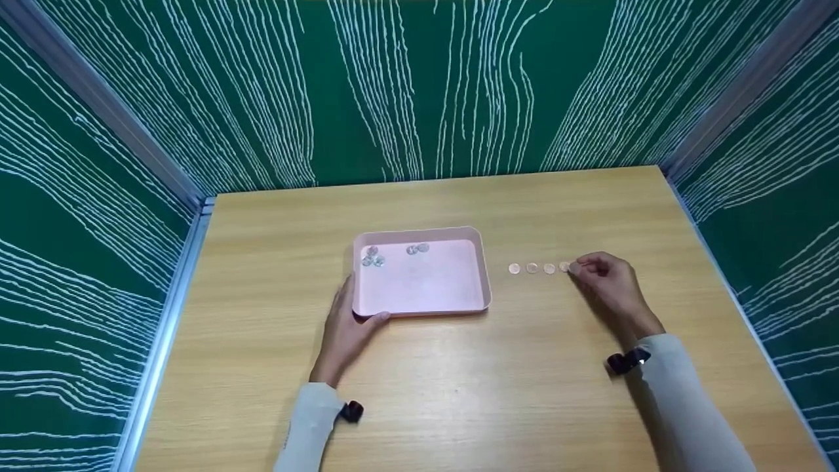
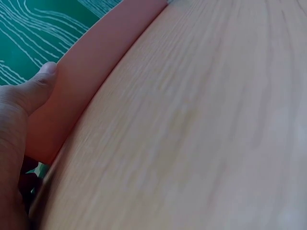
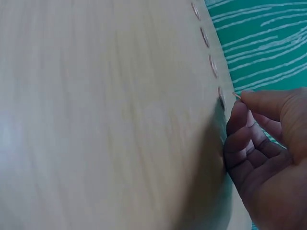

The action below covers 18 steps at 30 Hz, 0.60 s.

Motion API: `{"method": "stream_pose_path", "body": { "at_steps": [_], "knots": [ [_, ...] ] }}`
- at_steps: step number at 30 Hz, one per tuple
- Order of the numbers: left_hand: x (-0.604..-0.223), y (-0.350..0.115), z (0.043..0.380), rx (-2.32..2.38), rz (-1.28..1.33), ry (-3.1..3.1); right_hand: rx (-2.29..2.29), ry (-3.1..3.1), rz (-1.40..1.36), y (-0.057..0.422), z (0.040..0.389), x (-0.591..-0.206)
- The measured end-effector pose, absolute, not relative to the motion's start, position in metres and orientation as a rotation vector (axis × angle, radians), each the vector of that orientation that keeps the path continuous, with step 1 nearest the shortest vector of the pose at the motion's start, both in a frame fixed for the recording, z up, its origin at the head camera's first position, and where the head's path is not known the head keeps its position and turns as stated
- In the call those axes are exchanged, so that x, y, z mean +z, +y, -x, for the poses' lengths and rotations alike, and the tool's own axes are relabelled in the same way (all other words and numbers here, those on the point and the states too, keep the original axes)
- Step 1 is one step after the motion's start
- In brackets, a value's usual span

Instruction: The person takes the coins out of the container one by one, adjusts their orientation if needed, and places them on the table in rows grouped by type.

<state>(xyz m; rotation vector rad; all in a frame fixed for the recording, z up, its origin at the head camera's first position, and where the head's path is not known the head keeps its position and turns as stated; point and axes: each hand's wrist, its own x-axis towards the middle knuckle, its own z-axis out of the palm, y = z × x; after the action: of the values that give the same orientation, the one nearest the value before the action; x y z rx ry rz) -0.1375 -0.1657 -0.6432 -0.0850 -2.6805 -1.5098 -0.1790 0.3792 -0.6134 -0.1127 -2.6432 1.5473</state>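
Observation:
My left hand (image 1: pixel 346 331) grips the near left corner of a shallow pink tray (image 1: pixel 419 313). Its thumb (image 2: pixel 45 76) lies on the front wall and the other fingers are along the left side, partly hidden. Inside the tray, three coins (image 1: pixel 372 255) cluster at the left and two more coins (image 1: pixel 417 249) touch near the back wall. My right hand (image 1: pixel 609 278) pinches a thin copper-coloured coin (image 3: pixel 236 96) between thumb and index finger. That coin is right at the end of a row of several flat coins (image 1: pixel 531 268) on the table to the right of the tray.
The light wooden table (image 1: pixel 446 393) meets green walls with white wavy lines (image 1: pixel 419 92) at the back and sides. Metal frame rails (image 1: pixel 157 328) run along its edges. A small black camera (image 1: pixel 352 412) is strapped at each wrist.

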Motion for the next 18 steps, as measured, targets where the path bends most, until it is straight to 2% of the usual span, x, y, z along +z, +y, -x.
{"method": "stream_pose_path", "body": {
  "at_steps": [18],
  "knots": [
    [-0.644, -0.166, 0.139, -1.544, 0.126, -2.635, 1.571, -2.643, 0.139, 0.391, 0.186, -0.616]
  ]
}}
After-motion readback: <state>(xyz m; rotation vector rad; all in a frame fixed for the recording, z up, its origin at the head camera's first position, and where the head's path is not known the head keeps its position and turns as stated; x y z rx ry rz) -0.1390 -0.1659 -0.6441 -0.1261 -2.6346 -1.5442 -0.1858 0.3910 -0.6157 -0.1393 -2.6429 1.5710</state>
